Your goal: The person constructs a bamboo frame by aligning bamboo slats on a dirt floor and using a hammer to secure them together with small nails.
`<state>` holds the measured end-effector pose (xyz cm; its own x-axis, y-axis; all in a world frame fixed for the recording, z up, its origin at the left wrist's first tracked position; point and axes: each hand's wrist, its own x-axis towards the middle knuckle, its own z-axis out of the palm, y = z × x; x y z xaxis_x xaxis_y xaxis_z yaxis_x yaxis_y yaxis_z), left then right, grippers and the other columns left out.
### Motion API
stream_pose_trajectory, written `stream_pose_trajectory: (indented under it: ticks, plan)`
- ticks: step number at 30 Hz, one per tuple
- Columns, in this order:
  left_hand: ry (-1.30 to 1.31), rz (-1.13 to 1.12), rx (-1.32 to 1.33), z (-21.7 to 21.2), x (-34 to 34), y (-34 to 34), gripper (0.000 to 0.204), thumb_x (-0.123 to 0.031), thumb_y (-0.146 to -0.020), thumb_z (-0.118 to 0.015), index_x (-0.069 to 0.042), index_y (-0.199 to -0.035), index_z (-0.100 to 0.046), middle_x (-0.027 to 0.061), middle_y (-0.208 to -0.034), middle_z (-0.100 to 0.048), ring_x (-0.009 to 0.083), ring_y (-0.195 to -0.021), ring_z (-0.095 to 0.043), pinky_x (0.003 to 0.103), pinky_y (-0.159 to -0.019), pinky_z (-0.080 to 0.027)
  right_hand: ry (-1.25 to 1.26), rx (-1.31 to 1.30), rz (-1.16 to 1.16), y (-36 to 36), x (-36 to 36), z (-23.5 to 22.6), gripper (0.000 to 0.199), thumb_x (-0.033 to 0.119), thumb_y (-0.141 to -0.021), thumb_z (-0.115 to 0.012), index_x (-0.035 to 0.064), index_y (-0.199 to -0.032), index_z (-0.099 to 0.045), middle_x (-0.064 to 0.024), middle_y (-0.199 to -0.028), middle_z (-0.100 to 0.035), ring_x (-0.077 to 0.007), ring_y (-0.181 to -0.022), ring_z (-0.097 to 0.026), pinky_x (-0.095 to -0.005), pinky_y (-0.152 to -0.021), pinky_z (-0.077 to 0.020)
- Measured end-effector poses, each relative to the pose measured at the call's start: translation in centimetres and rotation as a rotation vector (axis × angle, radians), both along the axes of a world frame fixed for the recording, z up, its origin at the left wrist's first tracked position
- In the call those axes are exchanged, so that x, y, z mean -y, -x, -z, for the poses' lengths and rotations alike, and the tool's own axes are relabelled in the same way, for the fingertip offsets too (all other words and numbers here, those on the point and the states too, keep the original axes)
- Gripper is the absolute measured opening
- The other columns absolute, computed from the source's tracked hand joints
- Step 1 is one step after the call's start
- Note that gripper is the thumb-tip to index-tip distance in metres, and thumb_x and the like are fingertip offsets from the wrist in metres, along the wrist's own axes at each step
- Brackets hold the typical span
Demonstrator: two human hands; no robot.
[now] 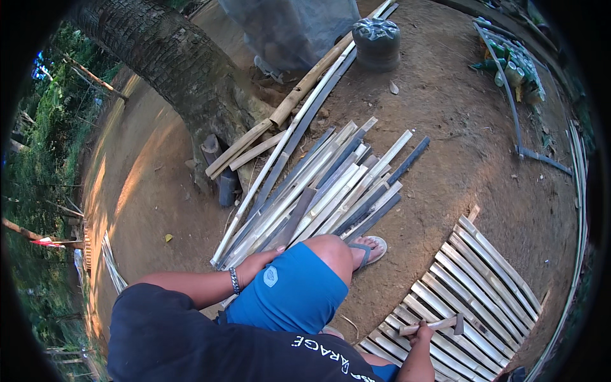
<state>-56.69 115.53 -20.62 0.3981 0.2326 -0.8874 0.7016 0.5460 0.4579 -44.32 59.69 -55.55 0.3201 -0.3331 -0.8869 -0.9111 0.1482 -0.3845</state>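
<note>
My right hand (420, 332) is wrapped round the wooden handle of a hammer (445, 324), whose dark head points right. It is held over a fan-shaped panel of bamboo slats (474, 280) lying on the ground at lower right. Beside my bent knee, my left hand (266, 257) closes at the lower end of a dark brown, flat blade that looks like a machete (296, 216); the knee partly hides the fingers. Under that blade spreads a pile of split bamboo strips (344, 184), some pale and some dark.
A tree trunk (172, 63) rises at upper left, with bamboo poles (299, 95) at its base. Behind stand a filled plastic bag (375, 48) and a big translucent sack (293, 32). Bottles (519, 67) lie at upper right. My sandalled foot (370, 250) rests by the pile.
</note>
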Motion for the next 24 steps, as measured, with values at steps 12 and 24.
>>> stream_pose_trajectory:
  ticks: [12,24]
  plan:
    - [-0.239,-0.071,0.061,1.6,-0.4,6.5,0.052,-0.046,-0.103,-0.054,0.003,-0.115,-0.066,0.0095,-0.106,-0.072,0.0125,-0.092,-0.068,0.027,-0.084,-0.055,-0.145,-0.160,0.052,-0.9,0.3,1.4,0.025,0.023,-0.102,-0.053,0.0066,-0.120,-0.049,-0.0162,-0.111,-0.061,-0.0354,-0.099,-0.065,-0.0655,-0.082,-0.0548]
    - [-0.247,0.049,0.142,6.3,-0.1,7.3,0.055,-0.046,-0.107,-0.045,0.002,-0.118,-0.068,0.0118,-0.113,-0.070,0.0155,-0.101,-0.064,0.030,-0.093,-0.049,0.051,-0.175,0.017,-2.3,-0.6,1.5,0.065,0.009,-0.089,-0.060,0.0102,-0.146,-0.029,-0.0180,-0.127,-0.056,-0.0396,-0.106,-0.064,-0.0665,-0.081,-0.0529]
